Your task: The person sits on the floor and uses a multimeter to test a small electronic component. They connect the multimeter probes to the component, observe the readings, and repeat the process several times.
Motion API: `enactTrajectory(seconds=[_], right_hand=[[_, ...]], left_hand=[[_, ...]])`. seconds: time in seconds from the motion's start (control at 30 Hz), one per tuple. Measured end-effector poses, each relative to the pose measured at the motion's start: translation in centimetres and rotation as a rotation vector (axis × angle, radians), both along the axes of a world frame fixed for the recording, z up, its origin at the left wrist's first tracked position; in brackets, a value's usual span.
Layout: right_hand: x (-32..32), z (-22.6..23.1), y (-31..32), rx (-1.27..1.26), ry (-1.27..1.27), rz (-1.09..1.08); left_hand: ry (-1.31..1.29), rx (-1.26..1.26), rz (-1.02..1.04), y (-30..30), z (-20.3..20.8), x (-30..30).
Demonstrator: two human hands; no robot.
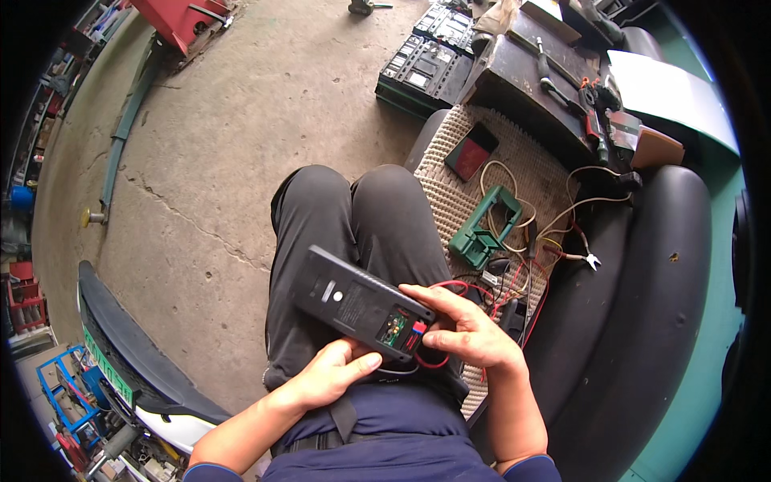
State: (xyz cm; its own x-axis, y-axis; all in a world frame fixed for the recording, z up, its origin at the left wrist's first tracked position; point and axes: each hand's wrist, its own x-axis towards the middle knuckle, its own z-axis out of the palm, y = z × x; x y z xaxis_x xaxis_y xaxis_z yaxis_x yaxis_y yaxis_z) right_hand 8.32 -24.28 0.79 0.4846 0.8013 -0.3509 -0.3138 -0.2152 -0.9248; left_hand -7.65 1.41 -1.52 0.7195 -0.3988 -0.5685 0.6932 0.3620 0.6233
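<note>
Over my lap lies a black handheld meter [348, 297], back side up, tilted down to the right. An open compartment near its right end shows a green circuit board [393, 324] and a small red and blue part [418, 328]. My left hand [325, 376] grips the meter's near edge, thumb along the side and fingers partly hidden beneath. My right hand [474, 331] holds the right end, forefinger along the far edge and thumb close by the red and blue part. A red lead [456, 283] runs by the meter's right end, its attachment hidden.
To my right, a woven seat mat [450, 193] bears a phone [472, 152], an empty green plastic frame [487, 229] and tangled leads with a clip [592, 261]. Tools, including a ratchet [547, 80], lie on a dark box. A black battery-like case [426, 68] stands beyond.
</note>
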Motion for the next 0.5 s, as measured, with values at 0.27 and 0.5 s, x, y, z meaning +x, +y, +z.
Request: enactTrajectory(seconds=[0.27, 0.5], right_hand=[[-3.1, 0.5, 2.7, -0.256, -0.451, -0.35], [-5.9, -0.9, 1.2, -0.305, -0.658, -0.45]], left_hand=[[-0.774, 0.928, -0.246, 2.1, 7.1, 3.3], [-1.034, 1.079, -0.255, -0.9, 3.7, 8.9]])
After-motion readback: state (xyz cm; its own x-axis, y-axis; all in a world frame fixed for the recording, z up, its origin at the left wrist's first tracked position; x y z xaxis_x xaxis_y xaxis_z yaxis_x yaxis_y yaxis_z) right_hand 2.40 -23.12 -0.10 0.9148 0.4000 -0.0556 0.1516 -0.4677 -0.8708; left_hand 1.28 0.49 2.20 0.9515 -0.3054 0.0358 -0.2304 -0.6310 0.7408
